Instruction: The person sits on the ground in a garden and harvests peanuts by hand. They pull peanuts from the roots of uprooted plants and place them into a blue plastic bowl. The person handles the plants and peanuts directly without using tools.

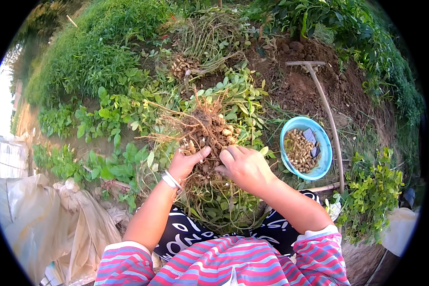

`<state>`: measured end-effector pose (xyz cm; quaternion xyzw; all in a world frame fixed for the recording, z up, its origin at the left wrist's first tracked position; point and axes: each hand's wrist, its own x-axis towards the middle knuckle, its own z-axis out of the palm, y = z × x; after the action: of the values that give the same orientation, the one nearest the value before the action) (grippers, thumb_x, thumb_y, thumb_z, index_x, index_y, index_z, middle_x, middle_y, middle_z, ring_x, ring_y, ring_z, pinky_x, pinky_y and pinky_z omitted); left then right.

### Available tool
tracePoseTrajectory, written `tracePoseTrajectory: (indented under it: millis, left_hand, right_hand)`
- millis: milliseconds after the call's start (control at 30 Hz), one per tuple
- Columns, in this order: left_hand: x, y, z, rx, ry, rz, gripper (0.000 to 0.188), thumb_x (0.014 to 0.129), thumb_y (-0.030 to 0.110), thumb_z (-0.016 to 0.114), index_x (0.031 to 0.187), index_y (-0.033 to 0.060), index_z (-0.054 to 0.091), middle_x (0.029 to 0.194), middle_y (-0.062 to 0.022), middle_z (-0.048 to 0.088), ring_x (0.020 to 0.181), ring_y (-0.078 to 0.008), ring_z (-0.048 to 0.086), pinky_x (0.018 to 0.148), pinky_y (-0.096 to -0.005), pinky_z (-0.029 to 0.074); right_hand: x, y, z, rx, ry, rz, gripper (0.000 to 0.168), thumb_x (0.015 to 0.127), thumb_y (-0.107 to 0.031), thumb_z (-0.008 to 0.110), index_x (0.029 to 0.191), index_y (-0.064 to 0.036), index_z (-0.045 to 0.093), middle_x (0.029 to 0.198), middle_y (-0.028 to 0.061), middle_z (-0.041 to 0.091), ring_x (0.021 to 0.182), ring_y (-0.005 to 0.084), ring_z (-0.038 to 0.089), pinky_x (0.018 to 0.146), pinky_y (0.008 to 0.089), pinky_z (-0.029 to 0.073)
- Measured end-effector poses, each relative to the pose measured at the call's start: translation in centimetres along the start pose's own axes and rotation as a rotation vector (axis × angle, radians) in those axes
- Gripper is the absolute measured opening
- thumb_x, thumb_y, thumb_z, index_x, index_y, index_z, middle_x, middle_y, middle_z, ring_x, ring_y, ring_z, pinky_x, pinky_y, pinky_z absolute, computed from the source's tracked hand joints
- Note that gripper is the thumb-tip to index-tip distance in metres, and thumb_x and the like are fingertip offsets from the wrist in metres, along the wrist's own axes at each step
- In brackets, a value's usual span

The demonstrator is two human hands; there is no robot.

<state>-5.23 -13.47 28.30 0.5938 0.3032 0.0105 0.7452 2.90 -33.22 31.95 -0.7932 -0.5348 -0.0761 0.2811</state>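
A pulled-up peanut plant's root clump [207, 125], caked with soil and thin brown roots, is held up in front of me. My left hand [187, 161] grips its left side, the thumb lying across the roots. On the right side, my right hand [245, 166] has its fingers curled in against the clump; whether a pod is between them is hidden. Pale peanut pods [228, 131] show among the soil just above the right hand. The plant's leafy stems [221, 203] hang toward my lap.
A light-blue plastic basin [328, 157] at right holds loose peanuts [300, 152] and dark flat objects [309, 136]. Beside it lies a long-handled hoe [325, 93]. Another heap of peanut plants [211, 39] lies ahead. Crumpled plastic sheeting [57, 221] is at left, pepper plants [343, 21] at upper right.
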Motion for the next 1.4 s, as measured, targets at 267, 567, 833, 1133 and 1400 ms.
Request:
tracePoseTrajectory:
  millis: [267, 567, 833, 1133, 1400]
  left_hand:
    - [2.2, 0.0, -2.3, -0.190, 0.127, 0.007, 0.048, 0.085, 0.028, 0.083, 0.120, 0.0010, 0.066, 0.114, -0.0074, 0.071, 0.098, -0.0192, 0.068, 0.090, -0.0354, 0.054]
    - [2.0, -0.7, -3.8, -0.251, 0.096, 0.038, 0.057, 0.087, 0.030, 0.081, 0.131, 0.0002, 0.059, 0.122, -0.0084, 0.068, 0.107, -0.0191, 0.065, 0.096, -0.0368, 0.052]
    - [-0.2, -0.6, -1.0, -0.278, -0.002, 0.014, 0.049, 0.090, 0.022, 0.078, 0.130, 0.0008, 0.060, 0.121, -0.0096, 0.068, 0.103, -0.0203, 0.068, 0.090, -0.0363, 0.056]
    - [0.2, -2.2, -0.5, -0.164, 0.014, 0.126, 0.052, 0.088, 0.024, 0.081, 0.130, 0.0009, 0.060, 0.123, -0.0082, 0.067, 0.106, -0.0185, 0.064, 0.094, -0.0348, 0.052]
    - [0.4, -2.0, 0.9, 0.039, 0.089, 0.206, 0.055, 0.085, 0.035, 0.084, 0.119, -0.0037, 0.065, 0.111, -0.0093, 0.072, 0.099, -0.0180, 0.065, 0.091, -0.0332, 0.051]
  right_hand:
    - [-1.1, -0.8, -4.5, 0.265, 0.002, 0.027, 0.016, 0.086, -0.014, 0.068, 0.088, -0.006, 0.054, 0.078, 0.0113, 0.059, 0.072, 0.0347, 0.062, 0.061, 0.0448, 0.050]
    - [0.0, 0.9, -5.9, 0.372, 0.300, 0.312, 0.016, 0.087, -0.007, 0.068, 0.103, -0.008, 0.068, 0.069, 0.0052, 0.059, 0.072, 0.0254, 0.062, 0.067, 0.0354, 0.051]
    - [1.0, 2.3, -0.3, 0.385, -0.046, 0.501, 0.055, 0.079, -0.044, 0.083, 0.108, -0.003, 0.059, 0.097, 0.0148, 0.069, 0.095, 0.0362, 0.068, 0.082, 0.0431, 0.053]
    - [0.9, 0.5, 1.9, 0.145, 0.175, 0.367, 0.046, 0.086, -0.035, 0.077, 0.113, -0.006, 0.054, 0.084, 0.0140, 0.071, 0.073, 0.0349, 0.069, 0.060, 0.0425, 0.053]
    - [1.9, 1.2, 1.0, -0.043, 0.274, 0.128, 0.024, 0.082, -0.019, 0.077, 0.091, -0.005, 0.059, 0.074, 0.0091, 0.062, 0.066, 0.0291, 0.065, 0.055, 0.0385, 0.051]
